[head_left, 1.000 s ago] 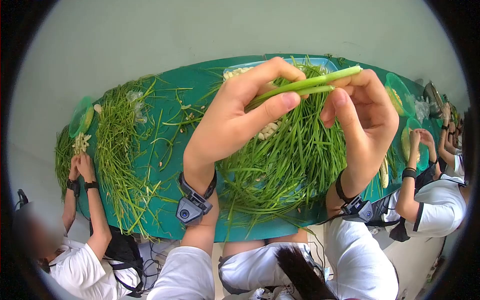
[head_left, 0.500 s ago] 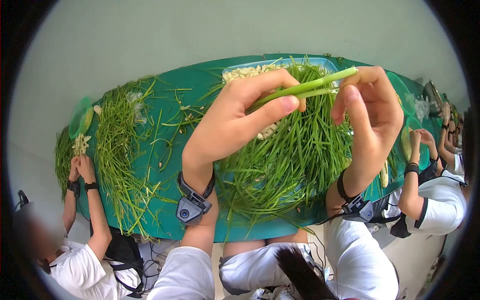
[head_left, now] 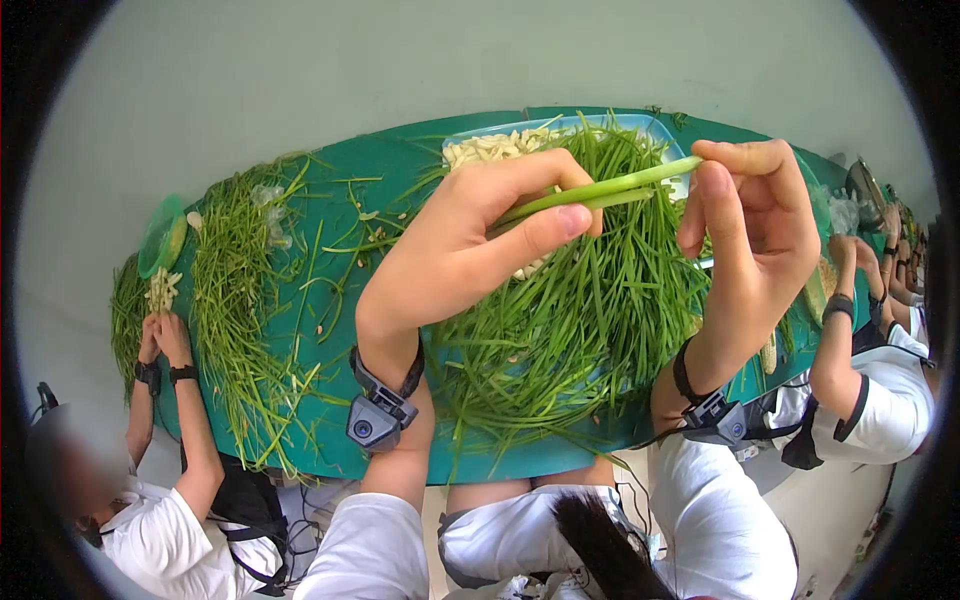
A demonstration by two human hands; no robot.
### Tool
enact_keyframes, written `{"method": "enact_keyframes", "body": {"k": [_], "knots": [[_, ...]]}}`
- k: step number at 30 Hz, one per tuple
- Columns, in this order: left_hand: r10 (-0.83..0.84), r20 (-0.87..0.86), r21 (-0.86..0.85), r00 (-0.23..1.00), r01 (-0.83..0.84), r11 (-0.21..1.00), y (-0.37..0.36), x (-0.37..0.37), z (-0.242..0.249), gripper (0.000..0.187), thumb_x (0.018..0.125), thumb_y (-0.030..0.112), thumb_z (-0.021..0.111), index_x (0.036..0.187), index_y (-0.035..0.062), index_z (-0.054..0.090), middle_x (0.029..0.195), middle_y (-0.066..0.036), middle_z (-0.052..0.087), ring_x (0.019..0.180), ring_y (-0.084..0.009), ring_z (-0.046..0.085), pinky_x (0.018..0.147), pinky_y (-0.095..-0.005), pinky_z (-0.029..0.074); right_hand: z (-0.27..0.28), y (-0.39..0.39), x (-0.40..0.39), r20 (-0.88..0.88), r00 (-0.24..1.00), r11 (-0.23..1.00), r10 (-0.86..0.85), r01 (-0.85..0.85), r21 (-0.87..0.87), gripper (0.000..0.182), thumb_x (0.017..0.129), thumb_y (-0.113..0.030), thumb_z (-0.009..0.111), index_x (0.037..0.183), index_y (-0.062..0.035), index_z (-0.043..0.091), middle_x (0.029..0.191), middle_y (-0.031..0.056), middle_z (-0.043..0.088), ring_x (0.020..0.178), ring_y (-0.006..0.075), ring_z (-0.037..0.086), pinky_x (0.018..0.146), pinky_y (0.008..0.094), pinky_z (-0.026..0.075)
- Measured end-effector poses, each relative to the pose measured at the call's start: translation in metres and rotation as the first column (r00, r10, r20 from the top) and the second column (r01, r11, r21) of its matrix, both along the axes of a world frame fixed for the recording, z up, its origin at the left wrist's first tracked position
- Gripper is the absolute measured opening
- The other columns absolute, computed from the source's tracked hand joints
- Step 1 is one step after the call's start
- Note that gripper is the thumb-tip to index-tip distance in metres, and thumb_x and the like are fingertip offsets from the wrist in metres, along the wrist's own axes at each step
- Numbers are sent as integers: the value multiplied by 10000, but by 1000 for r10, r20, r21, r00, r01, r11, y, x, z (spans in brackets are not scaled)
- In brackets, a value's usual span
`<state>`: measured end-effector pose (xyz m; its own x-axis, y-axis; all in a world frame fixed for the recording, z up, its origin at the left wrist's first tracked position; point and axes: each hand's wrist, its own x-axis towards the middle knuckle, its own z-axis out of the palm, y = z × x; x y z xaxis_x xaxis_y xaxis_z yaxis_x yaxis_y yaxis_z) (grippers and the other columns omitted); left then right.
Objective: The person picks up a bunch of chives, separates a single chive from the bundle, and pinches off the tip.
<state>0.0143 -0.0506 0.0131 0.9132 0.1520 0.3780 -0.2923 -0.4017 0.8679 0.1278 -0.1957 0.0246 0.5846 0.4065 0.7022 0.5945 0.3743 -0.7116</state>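
Note:
Between the thumb and fingers of my left hand (head_left: pixel 465 230) are a few green garlic chive stalks (head_left: pixel 635 181), held up and slanting to the upper right. My right hand (head_left: pixel 752 215) pinches the tip of the longest stalk between thumb and index finger, its other fingers curled. A shorter stalk ends below it, free of my right hand. Under both hands spreads a large heap of garlic chives (head_left: pixel 590 330), partly over a light blue tray (head_left: pixel 655 125). Pale cut pieces (head_left: pixel 495 148) lie in the tray behind my left hand.
A green table (head_left: pixel 400 140) carries another chive heap (head_left: pixel 235 300) on the left, with loose stalks between. A person's hands (head_left: pixel 165 335) work at far left beside a green basket (head_left: pixel 160 235). At right, another person's arm (head_left: pixel 835 355) is near my right elbow.
My right hand has shifted slightly right and now pinches only the tip of the longer stalk. The shorter stalk has come away from it. My left hand has moved slightly left.

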Motion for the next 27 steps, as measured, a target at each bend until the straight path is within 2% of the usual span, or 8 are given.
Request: {"method": "enact_keyframes", "body": {"k": [2, 5, 12, 19, 22, 23, 27], "knots": [[-24, 19, -15, 1000, 24, 1000, -1, 2, 3, 192, 853, 201, 526, 868, 10, 542, 638, -2, 446, 592, -64, 412, 529, -217, 327, 0, 2, 1, -3, 1000, 1000, -8, 8, -18, 89, 848, -20, 519, 893, 54, 539, 584, 15, 490, 441, 43, 415, 409, 155, 273], [-13, 38, -4, 999, 14, 1000, 0, 5, -3, 197, 840, 201, 518, 815, 6, 533, 717, 4, 475, 656, -66, 413, 577, -196, 322, 0, 3, 1, 6, 1000, 1000, 3, -3, -3, 87, 847, -16, 520, 893, 54, 541, 583, 11, 494, 437, 39, 409, 407, 154, 265], [-3, 56, 7, 998, 3, 1000, -1, 8, -6, 169, 838, 180, 531, 823, 12, 519, 704, 16, 454, 639, -58, 397, 564, -193, 317, -2, 3, -1, 56, 998, 1000, -11, 12, -18, 112, 837, 3, 514, 932, 55, 544, 572, -5, 491, 431, 23, 393, 410, 148, 252], [-7, 26, -96, 1000, 9, 995, -4, 9, -9, 176, 867, 171, 502, 937, 10, 518, 681, 45, 414, 579, -21, 346, 494, -172, 268, -5, 6, -1, 96, 994, 995, 44, -35, -91, 168, 807, 9, 522, 968, 57, 527, 564, -1, 491, 441, 35, 408, 428, 157, 283], [-31, 20, -172, 999, 34, 985, -7, 9, -9, 200, 876, 153, 484, 1006, 3, 507, 682, 47, 409, 579, -19, 345, 491, -170, 265, -6, 10, 2, 266, 950, 951, 161, -77, -301, 166, 787, 28, 515, 952, 42, 530, 545, 2, 506, 464, 41, 460, 450, 162, 319], [-50, 27, -228, 998, 55, 972, -8, 9, -8, 216, 879, 143, 475, 1040, 0, 499, 686, 47, 409, 584, -18, 346, 492, -170, 266, -8, 12, -4, 235, 960, 949, 155, -79, -304, 155, 787, 21, 519, 940, 40, 531, 544, 3, 516, 467, 44, 473, 453, 168, 329], [-14, 59, -190, 998, 25, 981, -3, 12, -10, 243, 884, 129, 459, 1087, -4, 482, 688, 50, 401, 587, -19, 337, 495, -177, 268, -8, 15, -3, 290, 939, 947, 186, -92, -308, 145, 794, 16, 519, 937, 37, 527, 545, -1, 510, 460, 42, 464, 447, 167, 327]]}}
